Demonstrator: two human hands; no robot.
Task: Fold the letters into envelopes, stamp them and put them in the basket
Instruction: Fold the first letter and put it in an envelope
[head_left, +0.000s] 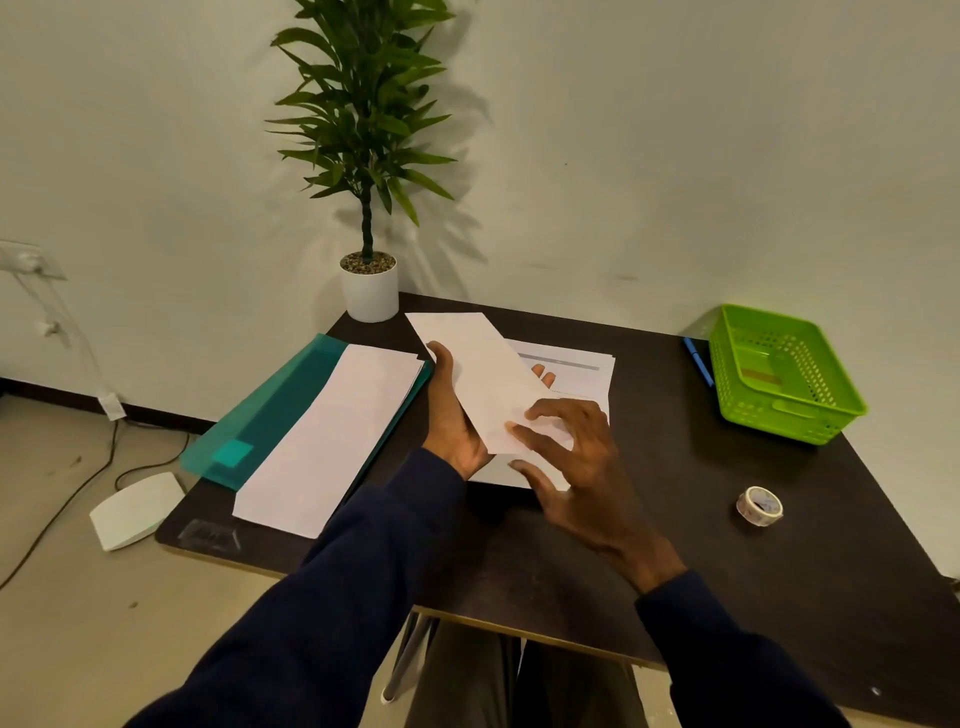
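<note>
My left hand (451, 415) holds a white envelope (480, 371) from beneath, raised above the middle of the dark table (727, 545). My right hand (571, 462) touches the envelope's near end with spread fingertips. Under them lies a sheet stack of letters (576, 371), partly hidden. A pile of white envelopes (332, 436) rests on a teal folder (270, 410) at the left. The green basket (779, 374) stands at the far right, with something orange-brown inside. A roll of stamps or tape (759, 505) lies near the right.
A potted plant (370, 286) stands at the table's back edge. A blue pen (698, 361) lies beside the basket. On the floor at the left are a white device (136, 509) and cables.
</note>
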